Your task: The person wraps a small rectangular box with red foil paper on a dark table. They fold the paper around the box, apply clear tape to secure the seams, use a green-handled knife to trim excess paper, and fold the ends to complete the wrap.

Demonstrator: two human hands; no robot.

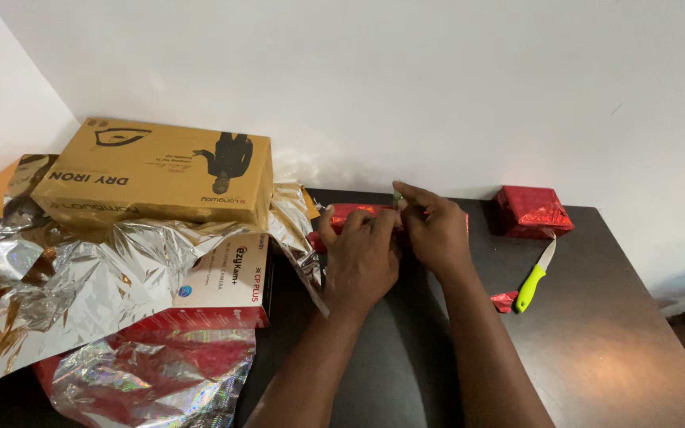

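Both hands work side by side over a small box in red foil (350,215) on a dark table (596,333). The left hand (362,254) lies palm-down across the box, fingers curled over its top and thumb hooked on its near left edge. The right hand (434,230), touching the left, pinches a small green object (396,196) between thumb and forefinger just above the box's far edge. Right of that hand lie a knife with a lime-green handle (534,277) and, farther back, a red-wrapped parcel (533,211). Left of the hands, crumpled silver foil (81,277) spreads beneath a brown cardboard box (160,170).
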